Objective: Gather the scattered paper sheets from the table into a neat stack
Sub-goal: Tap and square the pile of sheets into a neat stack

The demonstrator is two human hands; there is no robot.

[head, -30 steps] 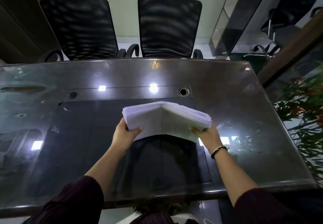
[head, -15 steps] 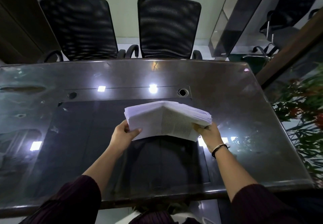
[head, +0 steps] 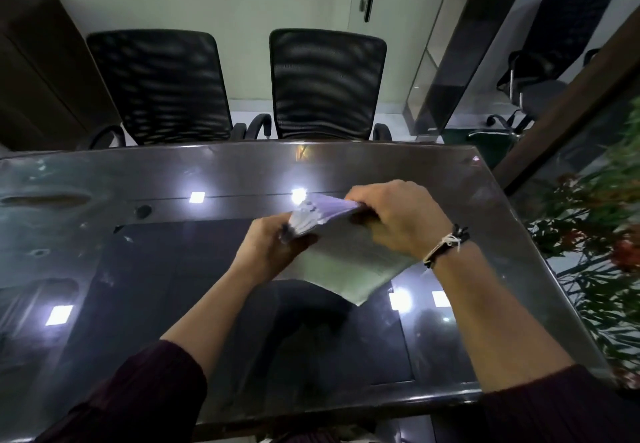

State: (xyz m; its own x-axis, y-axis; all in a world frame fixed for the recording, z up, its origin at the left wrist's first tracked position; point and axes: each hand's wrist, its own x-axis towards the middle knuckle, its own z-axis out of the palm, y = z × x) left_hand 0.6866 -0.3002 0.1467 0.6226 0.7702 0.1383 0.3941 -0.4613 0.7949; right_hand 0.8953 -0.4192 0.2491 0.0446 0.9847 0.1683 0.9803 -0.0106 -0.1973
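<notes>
Both hands grip the stack (head: 346, 255) above the table (head: 104, 217): left hand (head: 273, 245) closed on its near corner, right hand (head: 398, 217) closed over the top. It looks tilted, though blurred; the loose lower sheets could fan and slide out.

I count one stack of paper sheets (head: 349, 262), too blurred for me to number its pages. I see two hands: one left hand (head: 273, 245) and one right hand (head: 398, 217). One dark tabletop (head: 138, 269) lies below. Two black mesh chairs stand beyond it, one (head: 162, 86) beside the other (head: 325, 82), and a third chair (head: 554, 62) stands farther right. One wrist cord (head: 446, 245) shows.
</notes>
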